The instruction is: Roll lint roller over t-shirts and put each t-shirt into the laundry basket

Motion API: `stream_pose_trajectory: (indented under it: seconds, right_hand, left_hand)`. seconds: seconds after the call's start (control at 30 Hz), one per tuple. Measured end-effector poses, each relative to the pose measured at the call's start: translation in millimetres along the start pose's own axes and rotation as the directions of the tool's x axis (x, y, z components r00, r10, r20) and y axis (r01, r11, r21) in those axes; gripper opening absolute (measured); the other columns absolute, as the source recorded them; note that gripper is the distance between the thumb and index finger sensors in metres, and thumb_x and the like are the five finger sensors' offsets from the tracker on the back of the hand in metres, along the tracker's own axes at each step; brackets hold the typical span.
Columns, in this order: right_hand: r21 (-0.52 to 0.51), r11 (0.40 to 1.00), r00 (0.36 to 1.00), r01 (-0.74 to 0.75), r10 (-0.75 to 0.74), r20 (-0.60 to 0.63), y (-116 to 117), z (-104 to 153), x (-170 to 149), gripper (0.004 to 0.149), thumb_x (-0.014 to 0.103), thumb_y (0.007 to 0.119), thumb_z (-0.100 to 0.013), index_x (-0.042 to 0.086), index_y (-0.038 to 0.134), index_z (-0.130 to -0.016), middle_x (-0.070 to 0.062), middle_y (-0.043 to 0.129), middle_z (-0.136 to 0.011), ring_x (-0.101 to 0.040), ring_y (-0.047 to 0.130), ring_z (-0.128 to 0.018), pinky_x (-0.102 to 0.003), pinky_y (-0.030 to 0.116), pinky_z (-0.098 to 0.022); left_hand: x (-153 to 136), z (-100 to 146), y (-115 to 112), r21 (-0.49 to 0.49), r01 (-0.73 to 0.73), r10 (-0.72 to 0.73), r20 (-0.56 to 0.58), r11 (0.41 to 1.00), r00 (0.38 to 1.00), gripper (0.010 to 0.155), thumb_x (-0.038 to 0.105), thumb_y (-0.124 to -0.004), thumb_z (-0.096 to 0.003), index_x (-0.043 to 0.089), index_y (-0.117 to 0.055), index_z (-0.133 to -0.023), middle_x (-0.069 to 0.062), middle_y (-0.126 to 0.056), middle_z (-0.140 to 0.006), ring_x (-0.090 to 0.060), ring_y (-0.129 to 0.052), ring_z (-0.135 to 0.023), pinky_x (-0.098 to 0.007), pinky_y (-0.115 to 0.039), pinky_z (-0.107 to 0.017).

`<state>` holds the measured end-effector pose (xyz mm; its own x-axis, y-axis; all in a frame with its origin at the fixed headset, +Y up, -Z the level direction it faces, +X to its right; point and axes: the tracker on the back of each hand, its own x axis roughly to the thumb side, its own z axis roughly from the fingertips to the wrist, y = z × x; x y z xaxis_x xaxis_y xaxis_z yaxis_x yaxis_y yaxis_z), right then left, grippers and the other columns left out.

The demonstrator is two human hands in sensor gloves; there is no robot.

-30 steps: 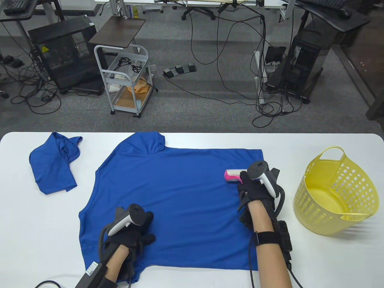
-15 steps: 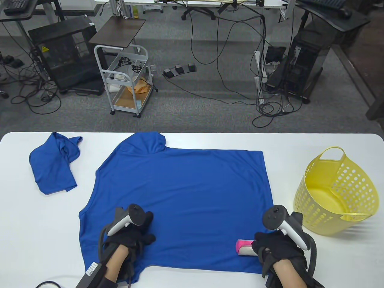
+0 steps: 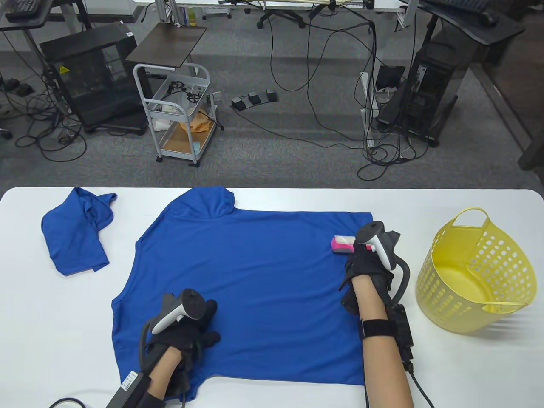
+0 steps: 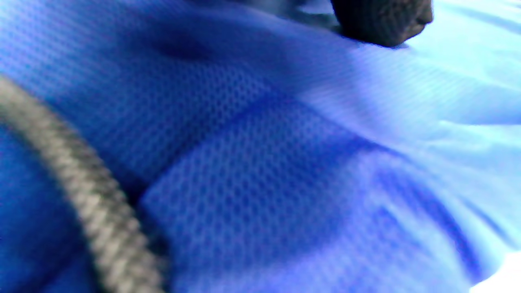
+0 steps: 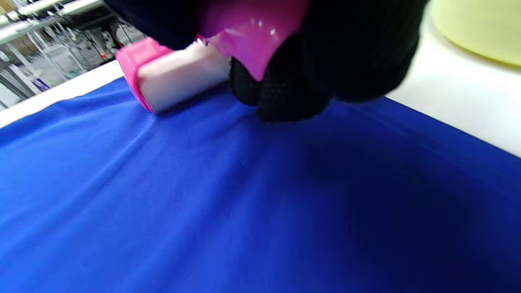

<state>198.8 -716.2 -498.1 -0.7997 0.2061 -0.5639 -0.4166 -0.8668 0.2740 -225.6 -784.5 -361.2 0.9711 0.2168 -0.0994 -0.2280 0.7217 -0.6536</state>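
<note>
A blue t-shirt is spread flat on the white table. The lint roller is gripped by the right hand, fingers curled round its pink handle; its white roll projects to the left of the fingers and rests on the shirt near the far right corner. The left hand is laid on the shirt's near left part; whether its fingers are spread cannot be told. A second, crumpled shirt lies at far left. The yellow basket stands at right, apart from the shirt.
</note>
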Motion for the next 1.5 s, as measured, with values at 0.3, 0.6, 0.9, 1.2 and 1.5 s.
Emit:
stream_pose_trajectory:
  seconds: [0.3, 0.6, 0.9, 1.2, 1.5]
  right_hand:
    - [-0.029, 0.999, 0.999, -0.029, 0.029, -0.014, 7, -30, 10, 0.063, 0.036, 0.061, -0.057, 0.043, 0.016, -0.100, -0.011, 0.071, -0.098, -0.031, 0.088, -0.072, -0.030, 0.086, -0.035]
    - [0.020, 0.990, 0.980, -0.142, 0.137, 0.146, -12, 85, -38, 0.056, 0.038, 0.073, -0.054, 0.031, 0.049, -0.104, -0.014, 0.091, -0.082, -0.023, 0.099, -0.044, -0.020, 0.086, -0.016]
    - [0.129, 0.958, 0.959, -0.255, 0.233, 0.162, -4, 147, -76, 0.047, 0.038, 0.077, -0.052, 0.020, 0.072, -0.095, -0.013, 0.105, -0.053, -0.016, 0.102, -0.018, -0.016, 0.086, 0.000]
    - [0.007, 0.998, 0.998, -0.061, 0.061, 0.024, -4, 64, -39, 0.053, 0.038, 0.065, -0.057, 0.028, 0.043, -0.104, -0.011, 0.089, -0.077, -0.022, 0.097, -0.041, -0.026, 0.087, -0.020]
    - [-0.055, 0.978, 0.976, -0.199, 0.193, -0.106, 6, -24, 16, 0.069, 0.039, 0.064, -0.056, 0.032, 0.014, -0.103, -0.007, 0.077, -0.090, -0.020, 0.094, -0.061, -0.023, 0.088, -0.029]
  left_hand:
    - [2, -1, 0, -0.017, 0.005, -0.005, -0.006, 1.000, 1.000, 0.077, 0.061, -0.059, -0.0488, 0.054, -0.004, -0.102, 0.004, 0.017, -0.108, -0.049, 0.016, -0.097, -0.076, -0.011, -0.063]
    - [2, -1, 1, -0.011, 0.006, -0.006, -0.017, 1.000, 1.000, 0.077, 0.062, -0.060, -0.0483, 0.055, -0.005, -0.102, 0.005, 0.016, -0.109, -0.048, 0.015, -0.098, -0.076, -0.012, -0.064]
    - [1, -1, 0, -0.002, 0.005, -0.005, -0.016, 1.000, 1.000, 0.077, 0.062, -0.059, -0.0482, 0.055, -0.005, -0.102, 0.006, 0.015, -0.109, -0.047, 0.015, -0.098, -0.075, -0.012, -0.065]
    - [0, -2, 0, -0.005, 0.004, -0.004, -0.010, 1.000, 1.000, 0.077, 0.062, -0.059, -0.0484, 0.054, -0.004, -0.102, 0.005, 0.016, -0.109, -0.047, 0.016, -0.098, -0.075, -0.011, -0.064]
    - [0, -2, 0, -0.026, 0.002, -0.003, -0.010, 1.000, 1.000, 0.077, 0.062, -0.057, -0.0485, 0.054, -0.001, -0.101, 0.007, 0.019, -0.107, -0.046, 0.019, -0.096, -0.075, -0.008, -0.064]
